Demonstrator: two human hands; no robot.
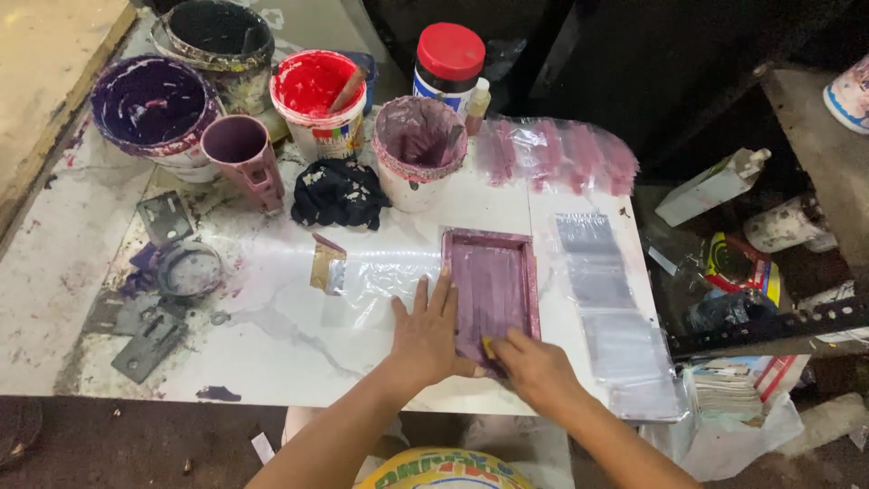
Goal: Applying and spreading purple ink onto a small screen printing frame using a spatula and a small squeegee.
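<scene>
A white, marble-veined counter (pixel 272 344), smeared with purple and dark stains, fills most of the view, with a dusty brown floor below its near edge and a dark shelf unit (pixel 806 118) of bottles and clutter off to the right of the hands. On the counter's near right part lies a small purple-stained printing screen frame (pixel 493 282), sitting over a clear plastic sheet (pixel 380 281). The left hand (pixel 425 335) lies flat with fingers spread, its grip open, pressing on the frame's left edge and the plastic beside it. The right hand (pixel 534 367) has its grip closed on a small yellow-tipped tool (pixel 488 345) at the frame's near edge. Just right of that hand runs a row of clear printed bags (pixel 611 312); farther beyond the frame lie pink-printed bags (pixel 557 154). Beyond the left hand stand paint pots: a purple bucket (pixel 154 104), a black one (pixel 217 36), a red one (pixel 317 95), a mauve pot (pixel 418 145), a red-lidded jar (pixel 450 59), a mauve mug (pixel 243 154) and a dark rag (pixel 339 192). Well left of the grip lie metal brackets (pixel 149 340).
</scene>
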